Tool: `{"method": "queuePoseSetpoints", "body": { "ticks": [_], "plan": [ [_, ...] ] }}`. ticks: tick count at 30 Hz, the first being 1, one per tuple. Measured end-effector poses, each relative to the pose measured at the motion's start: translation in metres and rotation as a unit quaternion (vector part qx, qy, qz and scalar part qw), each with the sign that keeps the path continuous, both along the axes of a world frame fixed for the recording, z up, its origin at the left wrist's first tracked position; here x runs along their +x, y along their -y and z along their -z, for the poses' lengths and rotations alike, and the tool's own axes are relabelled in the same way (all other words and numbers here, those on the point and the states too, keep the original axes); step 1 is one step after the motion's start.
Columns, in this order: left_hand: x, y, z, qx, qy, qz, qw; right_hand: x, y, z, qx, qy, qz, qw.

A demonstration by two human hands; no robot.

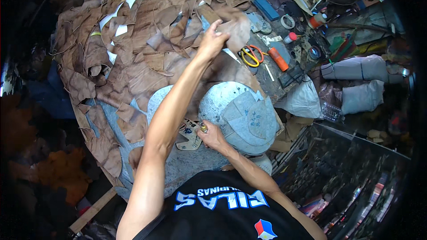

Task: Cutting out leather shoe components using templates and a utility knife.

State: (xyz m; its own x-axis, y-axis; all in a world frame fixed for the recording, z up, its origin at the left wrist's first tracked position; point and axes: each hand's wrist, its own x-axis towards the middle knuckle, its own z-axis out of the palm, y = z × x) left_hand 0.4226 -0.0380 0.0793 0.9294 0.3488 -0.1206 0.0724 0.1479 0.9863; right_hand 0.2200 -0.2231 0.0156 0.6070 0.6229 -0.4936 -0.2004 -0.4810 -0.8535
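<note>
Mottled brown leather (pixel 138 76), black shirt (pixel 209 218)

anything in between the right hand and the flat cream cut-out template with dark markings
Nothing visible blocks the way: the right hand is at the template's right edge, apparently gripping a small yellowish object. Whether the fingers touch the template is unclear.

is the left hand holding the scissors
No, the scissors lie beside an orange tube, apart from the left hand, which is at a pale brown leather piece.
</note>
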Motion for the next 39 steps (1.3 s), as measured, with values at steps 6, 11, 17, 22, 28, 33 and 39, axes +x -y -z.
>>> {"method": "queuePoseSetpoints", "body": {
  "ticks": [6,11,17,22,28,33,39],
  "plan": [
    [-0.07,0.021,0.028,-0.029,-0.1,0.127,0.986,-0.009,-0.001,0.012,0.018,0.026,0.001,0.999],
    [-0.243,-0.042,0.003,-0.079,-0.146,0.07,0.984,-0.016,-0.007,0.006,0.008,-0.033,-0.009,0.999],
    [-0.435,-0.161,0.01,0.12,-0.183,-0.267,0.939,-0.001,0.002,-0.005,-0.04,-0.056,0.014,0.998],
    [-0.533,-0.178,0.019,0.23,-0.248,-0.428,0.838,0.005,0.0,0.013,0.035,-0.066,-0.02,0.997],
    [-0.487,-0.155,0.024,0.353,-0.406,-0.322,0.779,-0.004,-0.003,-0.003,0.03,-0.068,-0.01,0.997],
    [-0.449,-0.123,0.034,0.523,-0.3,-0.349,0.718,-0.007,0.001,0.004,0.034,-0.057,-0.003,0.998],
    [-0.402,-0.136,0.078,0.445,-0.297,-0.261,0.803,-0.007,0.002,0.006,0.046,-0.056,0.002,0.997]
  ]
}}
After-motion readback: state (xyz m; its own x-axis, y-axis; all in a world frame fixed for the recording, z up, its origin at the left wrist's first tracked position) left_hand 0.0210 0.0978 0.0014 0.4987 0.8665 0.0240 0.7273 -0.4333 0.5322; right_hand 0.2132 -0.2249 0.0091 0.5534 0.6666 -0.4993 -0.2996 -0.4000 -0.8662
